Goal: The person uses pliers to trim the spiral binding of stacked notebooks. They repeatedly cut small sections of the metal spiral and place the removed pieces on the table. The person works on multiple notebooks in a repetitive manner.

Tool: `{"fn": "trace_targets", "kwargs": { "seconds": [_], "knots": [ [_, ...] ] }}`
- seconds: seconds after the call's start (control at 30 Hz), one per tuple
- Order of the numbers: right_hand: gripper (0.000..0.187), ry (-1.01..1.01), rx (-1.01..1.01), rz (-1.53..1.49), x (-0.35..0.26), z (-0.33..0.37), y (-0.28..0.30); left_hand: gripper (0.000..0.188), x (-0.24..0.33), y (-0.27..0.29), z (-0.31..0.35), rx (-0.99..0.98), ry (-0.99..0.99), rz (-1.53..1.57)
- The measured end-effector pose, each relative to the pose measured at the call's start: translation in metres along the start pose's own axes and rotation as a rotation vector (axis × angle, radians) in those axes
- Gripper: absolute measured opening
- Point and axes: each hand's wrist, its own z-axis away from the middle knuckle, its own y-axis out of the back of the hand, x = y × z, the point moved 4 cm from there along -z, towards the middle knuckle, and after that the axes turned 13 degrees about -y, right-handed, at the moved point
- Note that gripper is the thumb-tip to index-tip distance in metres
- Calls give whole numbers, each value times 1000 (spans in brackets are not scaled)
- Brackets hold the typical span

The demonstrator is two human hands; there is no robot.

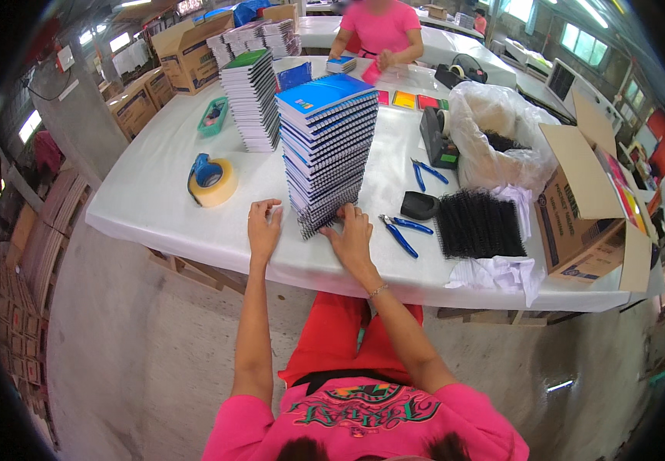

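Observation:
A tall stack of spiral notebooks [326,146] with a blue cover on top stands on the white-covered table, close to its front edge. My right hand [352,237] has its thumb and fingers around the lower right corner of this stack, by the black wire bindings. Left of the stack's base, my left hand [263,225] rests on the table with fingers bent and apart, holding nothing. A shorter stack of notebooks [251,104] with a green top cover stands behind on the left.
Right of me lie blue-handled cutters [403,233], a second pair [428,174], black wire spirals [480,224], a black tape dispenser [438,138], a plastic bag [494,115] and an open carton [582,230]. A tape roll [214,184] lies left. Across the table, a person [378,34] works.

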Motion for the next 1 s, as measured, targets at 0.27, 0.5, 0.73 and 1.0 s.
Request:
{"fn": "trace_targets", "kwargs": {
  "seconds": [0.27,0.5,0.73,1.0],
  "knots": [
    [41,48,-34,-17,7,2,0,14,7,1,2,-16,-9,15],
    [17,156,-86,-99,12,2,8,13,7,-6,1,-25,-61,17],
    [5,303,-148,-240,12,9,20,14,-1,-1,3,-45,-32,9],
    [32,125,-199,-261,36,-10,49,13,7,-8,-1,-77,-48,12]
  ]
}}
